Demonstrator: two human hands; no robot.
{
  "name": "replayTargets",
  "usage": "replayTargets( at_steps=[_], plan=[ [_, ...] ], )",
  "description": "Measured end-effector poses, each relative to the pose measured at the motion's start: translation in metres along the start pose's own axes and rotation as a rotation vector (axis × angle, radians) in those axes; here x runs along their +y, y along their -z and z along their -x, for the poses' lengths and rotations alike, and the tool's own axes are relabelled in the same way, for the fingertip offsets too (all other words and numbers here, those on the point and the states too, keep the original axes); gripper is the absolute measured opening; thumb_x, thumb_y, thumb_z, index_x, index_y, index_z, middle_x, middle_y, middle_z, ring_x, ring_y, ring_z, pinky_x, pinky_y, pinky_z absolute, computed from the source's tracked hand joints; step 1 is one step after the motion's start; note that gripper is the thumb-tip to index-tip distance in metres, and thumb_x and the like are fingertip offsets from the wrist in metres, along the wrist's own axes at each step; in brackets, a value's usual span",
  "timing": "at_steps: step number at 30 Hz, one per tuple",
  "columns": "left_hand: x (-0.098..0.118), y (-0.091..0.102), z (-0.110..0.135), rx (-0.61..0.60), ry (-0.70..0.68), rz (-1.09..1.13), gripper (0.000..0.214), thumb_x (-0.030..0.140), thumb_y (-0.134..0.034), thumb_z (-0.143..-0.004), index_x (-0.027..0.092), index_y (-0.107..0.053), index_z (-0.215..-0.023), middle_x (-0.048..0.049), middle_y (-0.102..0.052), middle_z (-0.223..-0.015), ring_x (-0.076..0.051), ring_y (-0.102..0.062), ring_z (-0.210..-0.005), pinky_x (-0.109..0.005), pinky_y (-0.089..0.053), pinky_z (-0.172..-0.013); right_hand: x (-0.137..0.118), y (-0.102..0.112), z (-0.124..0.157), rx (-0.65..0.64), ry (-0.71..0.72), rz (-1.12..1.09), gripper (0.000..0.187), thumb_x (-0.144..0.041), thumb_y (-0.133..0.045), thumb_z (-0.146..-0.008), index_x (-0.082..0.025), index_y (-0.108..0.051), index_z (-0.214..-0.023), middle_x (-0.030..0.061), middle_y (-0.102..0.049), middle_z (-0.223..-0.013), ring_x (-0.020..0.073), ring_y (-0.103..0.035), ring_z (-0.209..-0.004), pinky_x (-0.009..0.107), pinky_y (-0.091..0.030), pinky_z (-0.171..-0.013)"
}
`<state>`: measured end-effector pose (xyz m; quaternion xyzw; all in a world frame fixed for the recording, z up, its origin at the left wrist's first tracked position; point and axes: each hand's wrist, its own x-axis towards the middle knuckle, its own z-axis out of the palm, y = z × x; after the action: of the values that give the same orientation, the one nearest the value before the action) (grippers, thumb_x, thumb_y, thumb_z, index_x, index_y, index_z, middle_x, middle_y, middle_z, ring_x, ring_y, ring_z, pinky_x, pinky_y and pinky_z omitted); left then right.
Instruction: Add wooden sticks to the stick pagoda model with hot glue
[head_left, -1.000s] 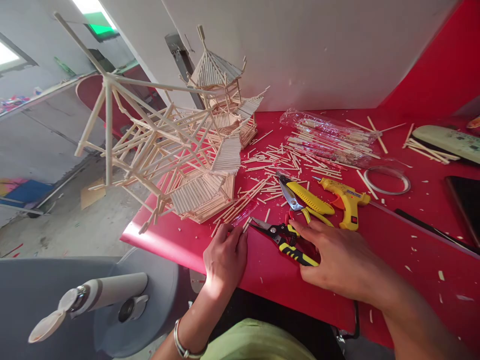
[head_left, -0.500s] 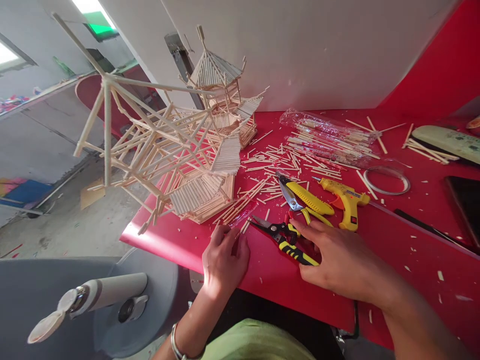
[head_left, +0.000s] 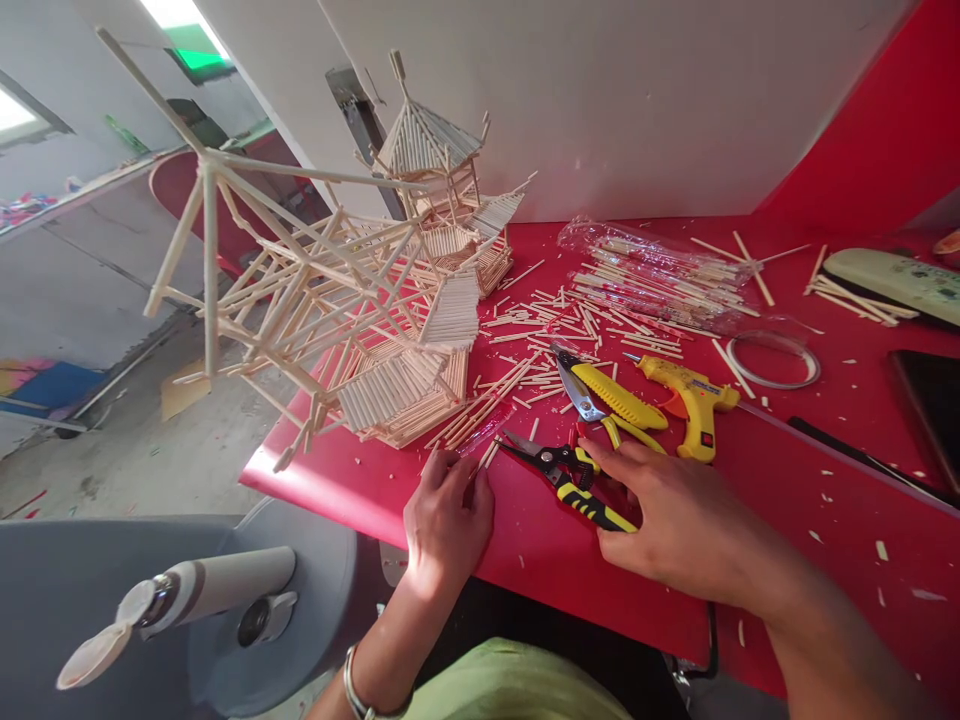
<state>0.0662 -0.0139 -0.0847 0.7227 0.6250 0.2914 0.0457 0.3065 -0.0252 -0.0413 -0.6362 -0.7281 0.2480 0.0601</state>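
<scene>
Down on the red bench [head_left: 525, 545], left hand [head_left: 448, 515] pinches a short stick [head_left: 489, 455], fingertips together; right hand [head_left: 675, 515] lies spread over the snips [head_left: 551, 462]

Glossy red table [head_left: 787, 500], pale matt wooden sticks [head_left: 517, 375], black-yellow plastic-handled metal pliers [head_left: 570, 478]

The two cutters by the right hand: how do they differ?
The black-and-yellow snips have slim dark blades; the yellow cutters have a broad silvery blade. The snips lie nearer the table edge with the right hand on their handles; the yellow cutters lie farther back. Both lie flat on the red table, blades pointing left.
</scene>
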Motion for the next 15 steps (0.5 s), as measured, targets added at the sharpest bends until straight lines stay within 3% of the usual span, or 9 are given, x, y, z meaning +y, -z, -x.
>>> replayTargets(
  at_steps=[11,15],
  plan=[
    [-0.0049,-0.0005,0.0011,-0.019,-0.034,-0.094,0.018,0.021,-0.056,-0.093,0.021,-0.073,-0.088,-0.0040,-0.068,-0.088,-0.015,-0.065,-0.075,-0.023,-0.045,-0.057,0.0022,-0.0020,0.0009,0.016,0.000,-0.033,0.081,-0.027,-0.064,-0.066,-0.026,-0.048,-0.146,0.0112,-0.059,-0.137,0.0345,-0.058,-0.120,0.049,-0.048,-0.099],
    [-0.0070,0.0023,0.0000,0.007,-0.075,-0.130,0.019,0.022,-0.056,-0.093,0.021,-0.074,-0.091,-0.0062,-0.070,-0.088,-0.021,-0.064,-0.085,-0.028,-0.048,-0.067,0.0022,-0.0018,-0.0012,0.030,-0.002,-0.118,0.078,-0.030,-0.067,-0.067,-0.026,-0.051,-0.143,0.0108,-0.057,-0.140,0.0343,-0.055,-0.124,0.051,-0.044,-0.104]
  ],
)
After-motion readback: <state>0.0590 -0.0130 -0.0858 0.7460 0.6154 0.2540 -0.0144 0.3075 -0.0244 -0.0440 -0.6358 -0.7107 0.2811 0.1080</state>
